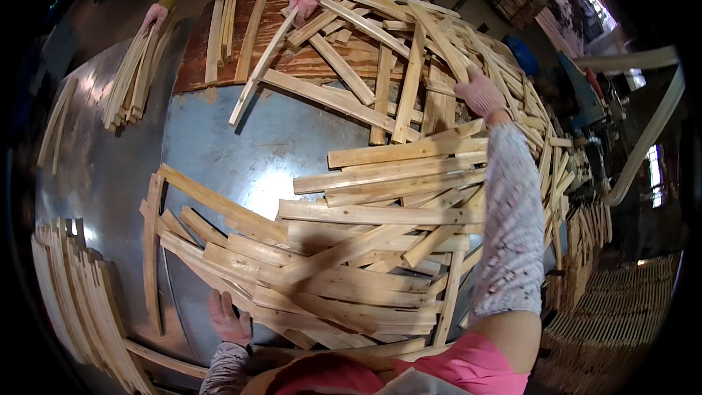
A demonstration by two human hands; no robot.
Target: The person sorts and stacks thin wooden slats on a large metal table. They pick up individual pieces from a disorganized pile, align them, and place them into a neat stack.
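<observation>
My right hand, in a pinkish glove, reaches far over to the right and is closed on the near end of a wooden slat. That slat slants away to the far left over a heap of others. Beside the near pile of slats, my left hand, also gloved, lies by the metal tabletop with its fingers stretched out and holds nothing. Patterned sleeves cover both my forearms. The slats in the near pile lie mostly crosswise, overlapping at uneven angles.
Across the metal table, a co-worker's gloved hands hold a single slat and touch a slat bundle. A reddish-brown board lies under the far slats. Stacked slats stand at left; more stacks at right.
</observation>
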